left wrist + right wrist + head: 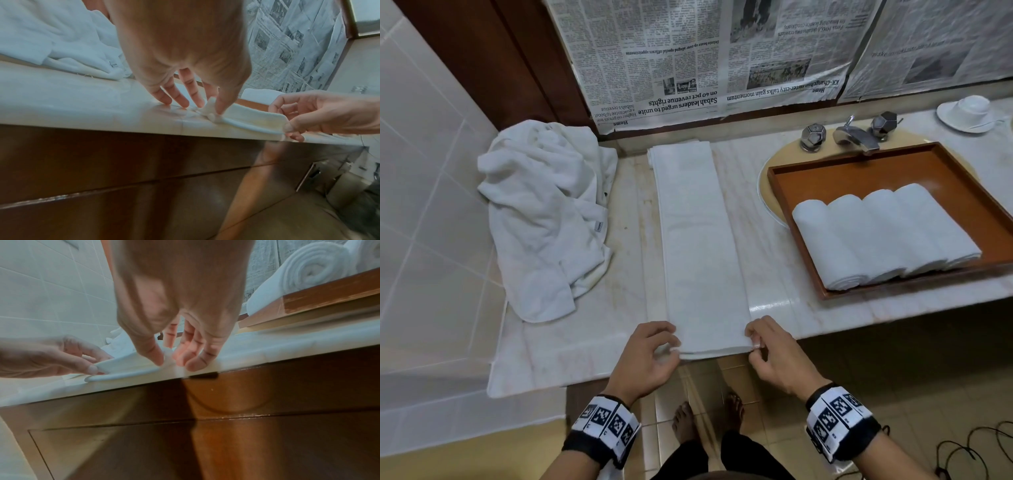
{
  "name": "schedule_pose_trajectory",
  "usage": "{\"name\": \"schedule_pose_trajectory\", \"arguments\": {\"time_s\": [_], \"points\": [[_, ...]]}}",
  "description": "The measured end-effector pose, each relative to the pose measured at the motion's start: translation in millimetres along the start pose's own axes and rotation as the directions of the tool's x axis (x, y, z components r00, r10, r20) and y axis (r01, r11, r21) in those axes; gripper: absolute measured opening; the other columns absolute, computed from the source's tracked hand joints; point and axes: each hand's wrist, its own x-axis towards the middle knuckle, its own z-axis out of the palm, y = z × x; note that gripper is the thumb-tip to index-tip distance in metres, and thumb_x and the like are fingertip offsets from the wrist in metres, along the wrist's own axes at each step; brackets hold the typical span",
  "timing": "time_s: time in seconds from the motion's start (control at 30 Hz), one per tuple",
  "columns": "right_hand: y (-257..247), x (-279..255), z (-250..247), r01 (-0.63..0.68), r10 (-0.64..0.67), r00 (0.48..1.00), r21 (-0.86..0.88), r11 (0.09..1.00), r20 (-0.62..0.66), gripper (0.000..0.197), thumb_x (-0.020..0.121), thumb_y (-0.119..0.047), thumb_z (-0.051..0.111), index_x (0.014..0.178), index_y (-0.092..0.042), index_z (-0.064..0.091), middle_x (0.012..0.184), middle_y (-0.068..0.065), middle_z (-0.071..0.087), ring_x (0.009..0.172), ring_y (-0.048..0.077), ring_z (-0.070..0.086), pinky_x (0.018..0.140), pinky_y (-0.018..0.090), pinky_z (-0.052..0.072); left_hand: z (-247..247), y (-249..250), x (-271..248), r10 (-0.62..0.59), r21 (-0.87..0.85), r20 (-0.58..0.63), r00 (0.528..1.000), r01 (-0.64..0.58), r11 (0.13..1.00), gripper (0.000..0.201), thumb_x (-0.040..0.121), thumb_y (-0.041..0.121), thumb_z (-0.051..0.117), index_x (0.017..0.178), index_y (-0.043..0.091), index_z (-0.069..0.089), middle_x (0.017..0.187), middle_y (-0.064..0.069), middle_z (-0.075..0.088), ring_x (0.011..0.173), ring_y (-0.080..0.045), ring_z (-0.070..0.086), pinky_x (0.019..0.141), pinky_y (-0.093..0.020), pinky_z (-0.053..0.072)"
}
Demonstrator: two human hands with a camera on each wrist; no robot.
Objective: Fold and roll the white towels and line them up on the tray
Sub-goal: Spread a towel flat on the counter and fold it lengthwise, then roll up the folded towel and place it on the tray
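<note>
Pinching the near corners of the folded towel [698, 240], the left hand [650, 356] and right hand [774, 356] each grip one end of its short edge at the counter [774, 301] lip. Its long axis runs straight away from both grips, so rolling likely goes forward; the tray [804, 250], holding four rolled towels [883, 233], lies off the right hand's side.

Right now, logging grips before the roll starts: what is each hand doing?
Left hand: pinching the folded towel's near left corner.
Right hand: pinching its near right corner.
</note>
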Motion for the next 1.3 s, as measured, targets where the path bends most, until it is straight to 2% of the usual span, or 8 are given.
{"name": "schedule_pose_trajectory", "arguments": {"time_s": [0.2, 0.37, 0.53, 0.73, 0.83, 1.0, 1.17, 1.3], "points": [[0.4, 2.5, 6.7, 0.194, -0.197, 0.980, -0.244, 0.950, 0.012, 0.048, 0.084, -0.047, 0.062, 0.126, -0.026, 0.052, 0.133, -0.007, 0.046, 0.123, 0.010, 0.042, 0.105, 0.025, 0.035, 10.4, 6.8, -0.5, 0.134, 0.239, 0.061, 0.989, -0.145, 0.960, 0.041, 0.073, 0.051, 0.075, 0.109, 0.037, 0.063, 0.131, 0.019, 0.052, 0.121, -0.009, 0.048, 0.094, -0.034, 0.037], [6.8, 7.4, 15.8, 0.279, -0.284, 0.958, -0.373, 0.885, 0.042, 0.051, 0.061, -0.019, 0.084, 0.107, -0.021, 0.062, 0.116, -0.002, 0.060, 0.106, 0.016, 0.059, 0.089, 0.028, 0.052, 24.7, 12.0, 1.5, 0.108, 0.376, 0.112, 0.988, -0.142, 0.916, 0.048, 0.068, 0.041, 0.070, 0.113, 0.041, 0.056, 0.124, 0.017, 0.054, 0.114, -0.012, 0.048, 0.088, -0.037, 0.035], [14.1, 16.2, 0.2, 0.278, -0.278, 0.960, -0.292, 0.915, 0.045, 0.016, 0.088, -0.018, 0.069, 0.104, -0.018, 0.066, 0.111, -0.004, 0.061, 0.099, 0.013, 0.058, 0.085, 0.026, 0.053, 17.5, 15.9, 13.3, 0.180, 0.352, 0.071, 0.981, -0.194, 0.916, 0.017, 0.086, 0.046, 0.057, 0.098, 0.039, 0.068, 0.097, 0.021, 0.063, 0.094, -0.005, 0.056, 0.080, -0.030, 0.041], [20.4, 51.0, -19.5, 0.089, -0.088, 0.995, -0.009, 0.996, 0.048, 0.020, 0.098, -0.023, 0.059, 0.108, -0.014, 0.074, 0.105, -0.004, 0.069, 0.097, 0.012, 0.062, 0.093, 0.029, 0.049, 1.2, 26.9, 45.1, -0.051, 0.267, 0.158, 0.986, 0.007, 0.964, 0.030, 0.098, 0.050, 0.048, 0.102, 0.032, 0.072, 0.092, 0.014, 0.071, 0.085, -0.005, 0.061, 0.073, -0.024, 0.041], [14.6, 56.3, -18.4, 0.008, -0.006, 0.999, -0.046, 0.999, 0.035, 0.023, 0.098, -0.019, 0.057, 0.116, -0.015, 0.071, 0.108, 0.000, 0.068, 0.100, 0.016, 0.062, 0.094, 0.028, 0.047, -0.9, 30.1, 53.7, -0.193, 0.222, 0.154, 0.969, 0.156, 0.962, 0.022, 0.096, 0.049, 0.057, 0.095, 0.031, 0.070, 0.084, 0.013, 0.070, 0.081, -0.005, 0.061, 0.071, -0.023, 0.042], [7.3, 53.9, -17.3, 0.097, -0.095, 0.995, -0.150, 0.984, 0.017, 0.014, 0.096, -0.016, 0.056, 0.108, -0.022, 0.060, 0.106, -0.002, 0.049, 0.074, 0.021, 0.055, 0.069, 0.038, 0.051, 8.7, 32.5, 58.3, -0.348, 0.091, 0.052, 0.936, 0.343, 0.935, 0.016, 0.087, 0.041, 0.068, 0.091, 0.028, 0.060, 0.082, 0.009, 0.062, 0.078, -0.010, 0.059, 0.064, -0.022, 0.038], [0.8, 49.4, -4.4, 0.233, -0.255, 0.966, -0.542, 0.808, 0.035, 0.028, 0.060, -0.012, 0.077, 0.085, -0.017, 0.066, 0.089, 0.001, 0.057, 0.075, 0.020, 0.053, 0.056, 0.031, 0.046, 25.1, 28.9, 50.5, -0.087, 0.217, -0.024, 0.996, 0.090, 0.972, 0.015, 0.089, 0.014, 0.065, 0.097, 0.026, 0.066, 0.101, 0.006, 0.052, 0.086, -0.016, 0.048, 0.071, -0.033, 0.049], [-1.8, 43.7, -0.2, 0.213, -0.258, 0.966, -0.590, 0.779, 0.008, 0.022, 0.065, -0.029, 0.070, 0.083, -0.017, 0.066, 0.087, 0.001, 0.058, 0.078, 0.021, 0.054, 0.064, 0.033, 0.047, 23.8, 29.9, 42.9, 0.035, 0.295, 0.077, 0.996, -0.056, 0.954, 0.019, 0.086, 0.035, 0.055, 0.099, 0.028, 0.067, 0.095, 0.010, 0.058, 0.085, -0.016, 0.048, 0.067, -0.034, 0.050]]}}
